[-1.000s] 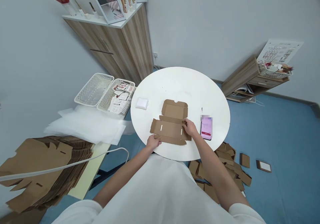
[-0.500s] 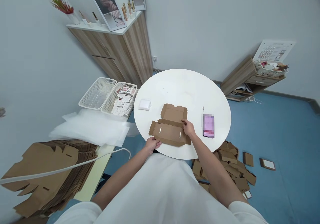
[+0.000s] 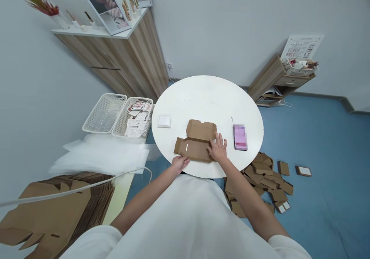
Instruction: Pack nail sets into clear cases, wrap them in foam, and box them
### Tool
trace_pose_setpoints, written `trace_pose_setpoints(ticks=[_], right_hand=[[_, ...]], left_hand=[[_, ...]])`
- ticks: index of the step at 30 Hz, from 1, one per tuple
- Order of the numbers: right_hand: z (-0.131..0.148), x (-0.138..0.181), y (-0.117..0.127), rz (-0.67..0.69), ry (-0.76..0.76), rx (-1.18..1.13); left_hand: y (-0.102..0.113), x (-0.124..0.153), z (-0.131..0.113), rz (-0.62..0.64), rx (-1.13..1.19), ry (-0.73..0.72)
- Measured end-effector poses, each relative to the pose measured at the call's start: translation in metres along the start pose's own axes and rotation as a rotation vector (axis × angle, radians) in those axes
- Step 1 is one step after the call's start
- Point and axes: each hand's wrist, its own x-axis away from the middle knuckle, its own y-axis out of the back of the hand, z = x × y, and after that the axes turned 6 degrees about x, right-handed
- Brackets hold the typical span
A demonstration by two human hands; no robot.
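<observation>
Between and just beyond the two hands, a partly folded cardboard box [image 3: 199, 150] lies on the round white table [image 3: 208, 97], its notched lid panel pointing away from the body. The right hand [image 3: 218, 147] covers the box's right end, so only one white slot shows, in the left part of the base. The near flap is hard to make out beside the left hand [image 3: 180, 163], whose fingertips touch the near edge at its left part; whether they pinch it cannot be told. Screen details on the phone [image 3: 239, 137], right of the right hand, are lost in blurred blocks.

Beyond the left hand, toward the left, sits one white packet [image 3: 164, 121]; farther left stand two white baskets [image 3: 105, 112], one holding printed cards [image 3: 137, 122]. Left of the left hand are white sheets [image 3: 101, 157] and a stack of flat cardboard [image 3: 58, 212], cut off by the picture's edge. Right of the right forearm, small boxes [image 3: 263, 174] overlap on the floor, too jumbled to count; two more lie apart.

Both forearms reach forward, converging slightly. The right hand is palm-down, fingers spread; the left is lower and nearer the body.
</observation>
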Motion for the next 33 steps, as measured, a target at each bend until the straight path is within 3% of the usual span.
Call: trace_pose_setpoints(ticks=[4, 17, 23, 25, 29, 31, 33], right_hand=[[0.001, -0.001, 0.005, 0.111, 0.15, 0.004], [0.01, 0.009, 0.0, 0.273, 0.255, 0.06], [0.009, 0.009, -0.003, 0.269, 0.236, 0.039], [0.008, 0.008, -0.003, 0.265, 0.219, 0.023], [0.006, 0.007, -0.003, 0.267, 0.206, 0.001], [0.006, 0.007, -0.003, 0.268, 0.213, -0.001], [0.005, 0.007, -0.004, 0.266, 0.225, -0.002]], left_hand=[[-0.001, 0.0, -0.002, 0.006, -0.006, 0.01], [-0.005, 0.001, -0.006, 0.043, -0.023, 0.025], [0.008, 0.002, -0.012, 0.108, -0.303, -0.121], [0.016, -0.001, -0.016, 0.026, -0.444, -0.212], [0.03, -0.011, -0.028, -0.3, -0.639, -0.42], [0.032, -0.018, -0.034, -0.312, -0.645, -0.471], [0.031, -0.023, -0.038, -0.216, -0.62, -0.487]])
